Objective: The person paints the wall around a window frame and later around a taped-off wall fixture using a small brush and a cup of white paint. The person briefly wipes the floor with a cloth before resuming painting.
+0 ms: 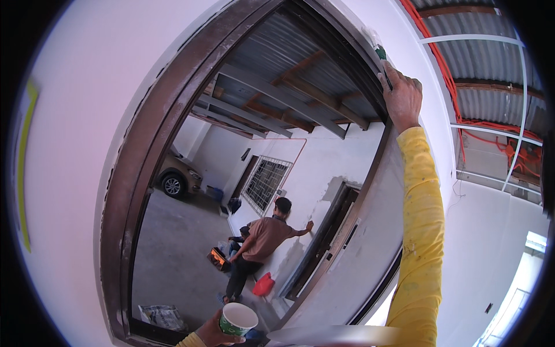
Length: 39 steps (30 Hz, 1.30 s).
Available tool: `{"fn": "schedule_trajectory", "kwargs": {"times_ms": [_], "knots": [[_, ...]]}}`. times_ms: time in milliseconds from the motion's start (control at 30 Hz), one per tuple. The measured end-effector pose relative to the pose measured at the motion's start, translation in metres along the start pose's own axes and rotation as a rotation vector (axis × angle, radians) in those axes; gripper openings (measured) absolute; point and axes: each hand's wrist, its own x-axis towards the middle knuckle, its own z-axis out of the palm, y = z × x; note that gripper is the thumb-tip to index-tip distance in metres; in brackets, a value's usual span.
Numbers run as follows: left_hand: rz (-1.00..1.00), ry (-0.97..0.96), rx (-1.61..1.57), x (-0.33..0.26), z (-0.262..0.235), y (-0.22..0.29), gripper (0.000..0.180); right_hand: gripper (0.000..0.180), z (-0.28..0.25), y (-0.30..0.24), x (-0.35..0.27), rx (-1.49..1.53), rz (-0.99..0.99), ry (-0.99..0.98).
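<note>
Right hand (403, 98) raised to upper right corner of dark brown door frame (133, 168), fingers closed around green-handled putty knife (378, 49); blade end pressed into joint where frame meets white wall (69, 173). Blade mostly hidden against frame; amount of filler on it not discernible. Yellow sleeve (419, 243) smeared with pale spatter.

Left hand (211, 334) low at bottom edge of frame opening, fingers wrapped around small white-and-green cup (238, 319), held upright, mouth open; contents not visible. Broad flat pale blade (335, 334) lying across bottom of view just beside cup; holder not clear.

Through opening: another person in brown shirt (263, 243) bent toward second doorway, one hand on wall; red container (263, 284) on floor near feet; parked car (176, 176) far left; corrugated roof (300, 52) overhead.

Judged step: filling or smoothing seam along top right of frame. Next move likely needs steady blade pressure following frame edge, kept flat against wall, cup kept level and within reach for reloading.
</note>
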Motion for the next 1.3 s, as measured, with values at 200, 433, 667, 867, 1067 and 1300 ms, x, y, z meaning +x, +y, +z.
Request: {"fn": "schedule_trajectory", "kwargs": {"times_ms": [200, 433, 667, 867, 1067, 1300], "knots": [[-0.241, 0.019, -0.319, 0.002, 0.006, 0.010, 0.078, 0.042, 0.019, 0.038, -0.037, -0.084, 0.033, -0.116], [0.016, 0.037, 0.024, 0.004, 0.009, 0.009, 0.082, 0.042, 0.049, 0.095, -0.087, -0.106, 0.091, -0.243], [-0.242, -0.013, -0.215, -0.001, 0.008, 0.012, 0.080, 0.043, 0.031, 0.109, -0.110, -0.153, 0.167, -0.277], [-0.086, -0.074, -0.054, 0.005, 0.004, 0.008, 0.078, 0.042, -0.005, 0.031, -0.040, 0.176, -0.049, 0.123], [-0.134, -0.027, -0.020, -0.005, -0.001, 0.008, 0.068, 0.042, -0.019, -0.037, 0.026, 0.225, -0.061, 0.159], [-0.175, 0.123, -0.321, -0.011, -0.003, 0.009, 0.049, 0.041, -0.018, -0.057, 0.046, 0.077, -0.042, 0.104]]}}
